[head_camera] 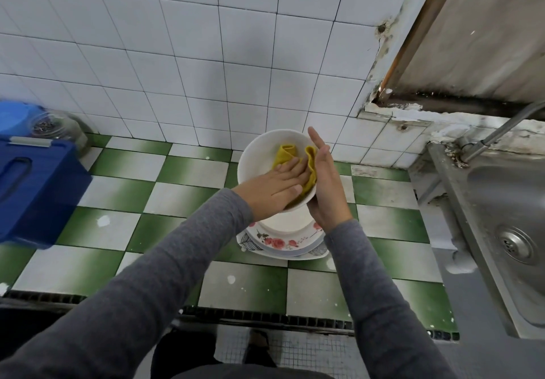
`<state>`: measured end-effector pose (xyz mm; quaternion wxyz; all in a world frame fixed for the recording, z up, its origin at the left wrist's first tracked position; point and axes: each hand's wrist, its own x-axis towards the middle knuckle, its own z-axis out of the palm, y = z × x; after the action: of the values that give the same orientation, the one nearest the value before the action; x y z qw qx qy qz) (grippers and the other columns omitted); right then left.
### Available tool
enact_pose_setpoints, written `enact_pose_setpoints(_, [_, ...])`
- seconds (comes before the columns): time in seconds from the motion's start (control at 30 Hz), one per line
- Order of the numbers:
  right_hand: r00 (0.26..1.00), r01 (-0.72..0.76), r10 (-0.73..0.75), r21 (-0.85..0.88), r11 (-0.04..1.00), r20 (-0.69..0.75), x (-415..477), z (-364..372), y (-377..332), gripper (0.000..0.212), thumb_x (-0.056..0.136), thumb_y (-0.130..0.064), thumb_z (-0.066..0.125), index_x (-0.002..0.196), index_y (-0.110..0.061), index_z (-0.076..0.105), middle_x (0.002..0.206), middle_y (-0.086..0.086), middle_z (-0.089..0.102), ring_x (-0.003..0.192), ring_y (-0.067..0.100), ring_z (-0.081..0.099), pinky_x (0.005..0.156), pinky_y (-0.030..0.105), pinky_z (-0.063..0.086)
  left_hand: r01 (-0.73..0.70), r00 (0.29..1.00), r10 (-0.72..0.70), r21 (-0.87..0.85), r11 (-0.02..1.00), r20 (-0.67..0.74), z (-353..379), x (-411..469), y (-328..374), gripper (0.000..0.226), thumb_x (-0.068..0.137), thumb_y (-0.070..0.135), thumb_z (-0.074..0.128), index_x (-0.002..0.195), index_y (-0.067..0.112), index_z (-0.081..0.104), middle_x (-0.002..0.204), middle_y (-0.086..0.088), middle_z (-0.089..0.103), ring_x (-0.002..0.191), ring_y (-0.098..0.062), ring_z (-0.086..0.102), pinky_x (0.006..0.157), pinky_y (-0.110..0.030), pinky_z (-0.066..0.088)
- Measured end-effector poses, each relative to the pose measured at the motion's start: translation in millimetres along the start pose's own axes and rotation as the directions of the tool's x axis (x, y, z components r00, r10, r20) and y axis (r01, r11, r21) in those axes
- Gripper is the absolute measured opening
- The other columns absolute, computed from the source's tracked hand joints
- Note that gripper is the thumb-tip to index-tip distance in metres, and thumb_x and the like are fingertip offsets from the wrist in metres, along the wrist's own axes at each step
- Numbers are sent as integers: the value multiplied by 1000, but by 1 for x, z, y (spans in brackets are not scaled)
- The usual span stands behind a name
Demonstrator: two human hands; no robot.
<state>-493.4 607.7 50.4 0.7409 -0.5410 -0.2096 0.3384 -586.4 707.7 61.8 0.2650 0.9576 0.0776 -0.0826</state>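
Note:
A white bowl (259,154) is held tilted above a stack of plates. A yellow cloth (285,153) lies inside it, draped over the right rim. My left hand (275,185) presses flat on the cloth inside the bowl, fingers straight. My right hand (326,184) supports the bowl's right side from outside, its fingers straight and pointing up along the rim. Below the bowl sits the stack of plates (283,240), the upper one with pink flowers, on the green and white tiled counter (177,201).
A blue plastic box (32,184) stands at the left with a glass jar (56,128) behind it. A steel sink (507,222) with a drain and tap (498,133) is at the right. A white tiled wall rises behind the counter.

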Motion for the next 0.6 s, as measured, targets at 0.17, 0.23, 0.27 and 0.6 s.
enact_pose_setpoints(0.17, [1000, 15, -15, -7, 1000, -17, 3, 7, -1, 37, 103, -51, 36, 127, -43, 62, 141, 2, 57, 129, 20, 57, 107, 49, 48, 113, 993, -110, 99, 989, -31, 6, 7, 3, 53, 108, 31, 10, 156, 20, -12, 164, 2, -21, 149, -11, -22, 121, -29, -13])
enact_pose_setpoints(0.23, [1000, 20, -20, 0, 1000, -17, 3, 10, 1, 38, 101, -52, 38, 128, -41, 62, 143, 1, 56, 131, 19, 56, 109, 48, 46, 199, 979, -195, 63, 978, -62, 9, 14, 2, 55, 108, 30, 11, 155, 20, -17, 162, 1, -27, 148, -11, -26, 119, -30, -17])
enact_pose_setpoints(0.27, [1000, 20, -20, 6, 1000, -13, 3, 10, 3, 38, 103, -49, 37, 129, -40, 62, 143, 0, 57, 132, 18, 55, 111, 48, 44, 237, 969, -232, 58, 970, -84, 10, 18, 2, 57, 108, 31, 11, 154, 19, -19, 161, -1, -29, 147, -13, -28, 117, -31, -19])
enact_pose_setpoints(0.6, [1000, 14, -14, 12, 1000, -17, 3, 13, 8, 38, 107, -39, 36, 136, -26, 57, 143, 3, 58, 131, 20, 56, 113, 48, 43, 534, 770, -482, 10, 845, -418, 19, 25, -6, 63, 101, 39, 5, 147, 15, -31, 154, -11, -41, 142, -25, -38, 118, -40, -23])
